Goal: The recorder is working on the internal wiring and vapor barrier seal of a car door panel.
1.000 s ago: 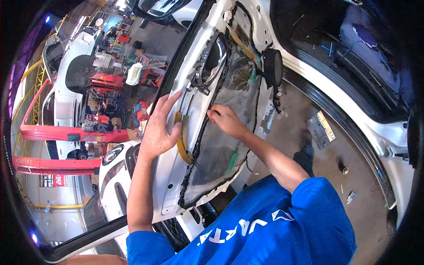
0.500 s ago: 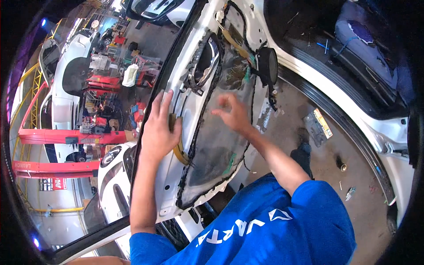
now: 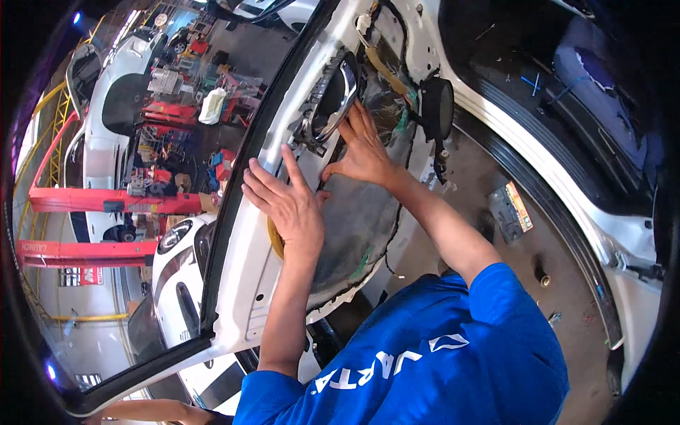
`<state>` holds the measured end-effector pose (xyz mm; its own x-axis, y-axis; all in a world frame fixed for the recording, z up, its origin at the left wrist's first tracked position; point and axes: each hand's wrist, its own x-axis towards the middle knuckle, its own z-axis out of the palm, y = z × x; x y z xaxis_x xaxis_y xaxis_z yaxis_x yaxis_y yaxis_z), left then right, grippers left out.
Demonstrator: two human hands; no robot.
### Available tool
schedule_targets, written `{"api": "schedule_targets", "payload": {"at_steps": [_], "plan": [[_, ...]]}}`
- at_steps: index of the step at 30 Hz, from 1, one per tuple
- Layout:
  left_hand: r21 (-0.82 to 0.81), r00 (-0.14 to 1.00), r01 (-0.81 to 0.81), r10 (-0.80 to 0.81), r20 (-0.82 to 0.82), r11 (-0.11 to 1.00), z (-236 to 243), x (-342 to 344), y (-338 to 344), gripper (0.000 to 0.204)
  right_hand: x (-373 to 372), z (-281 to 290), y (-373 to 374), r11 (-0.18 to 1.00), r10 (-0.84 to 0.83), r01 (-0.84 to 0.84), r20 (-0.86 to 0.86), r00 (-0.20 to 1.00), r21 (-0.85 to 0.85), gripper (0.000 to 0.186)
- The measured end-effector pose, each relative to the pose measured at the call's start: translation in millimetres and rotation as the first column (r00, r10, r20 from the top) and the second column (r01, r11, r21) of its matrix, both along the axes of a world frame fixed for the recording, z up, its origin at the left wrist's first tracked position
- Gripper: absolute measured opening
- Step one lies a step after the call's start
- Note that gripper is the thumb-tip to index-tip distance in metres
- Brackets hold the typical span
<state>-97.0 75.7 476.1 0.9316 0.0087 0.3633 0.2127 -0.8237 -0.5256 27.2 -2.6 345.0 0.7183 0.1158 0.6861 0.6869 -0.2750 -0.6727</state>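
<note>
A white car door [image 3: 237, 312] stands stripped of its trim, with a cloudy plastic sheet [image 3: 347, 227] edged in black sealant over its inner side. My left hand [image 3: 290, 205] lies on the door's metal with its fingers spread. Under that wrist, part of a yellow strip [image 3: 275, 239] shows. My right hand [image 3: 363, 152] is open, fingers stretched up beside the chrome-edged inner door handle [image 3: 346, 85] and over the edge of the sheet. Its fingertips reach the handle's lower side; whether they press on it I cannot tell. Neither hand visibly holds anything.
A dark round part [image 3: 435, 106] hangs with wiring at the door's hinge side. To the right is the car's door sill [image 3: 524, 166]. On the floor lie a black box with a coloured label [image 3: 511, 212] and a small cylinder [image 3: 543, 278]. Another person's forearm [image 3: 152, 409] shows bottom left.
My right hand has moved up and left from above the sheet to the door handle. My left hand has shifted right and slightly down along the door, now covering more of the yellow strip.
</note>
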Motion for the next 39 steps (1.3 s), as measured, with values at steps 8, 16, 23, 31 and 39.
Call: {"api": "schedule_targets", "payload": {"at_steps": [8, 16, 23, 31, 39], "plan": [[-0.102, 0.985, 0.051, -0.034, 0.170, 0.993, -6, 4, -1, 0.117, 14, -11, -14, 0.998, 0.054, -0.054, 0.016, 0.998, 0.022, 0.102], [-0.181, 0.899, 0.351, -0.276, 0.341, 0.919, -13, -5, -16, 0.063, 13, -28, -10, 0.931, -0.131, 0.153, -0.087, 0.988, 0.332, 0.082], [-0.862, 0.934, 0.180, 0.357, -0.001, -0.473, -100, -21, -22, 0.037, 40, -26, -18, 0.915, -0.017, 0.099, -0.209, 0.978, 0.390, 0.071], [-0.796, 0.682, 0.511, 0.716, 0.146, -0.325, -104, 29, -32, 0.053, 69, -30, -27, 0.871, 0.314, -0.129, -0.335, 0.888, 0.474, 0.035], [-0.752, 0.571, 0.594, 0.808, 0.143, -0.287, -106, 35, -33, 0.043, 41, -33, -32, 0.802, 0.295, -0.080, -0.276, 0.915, 0.593, 0.030]]}}
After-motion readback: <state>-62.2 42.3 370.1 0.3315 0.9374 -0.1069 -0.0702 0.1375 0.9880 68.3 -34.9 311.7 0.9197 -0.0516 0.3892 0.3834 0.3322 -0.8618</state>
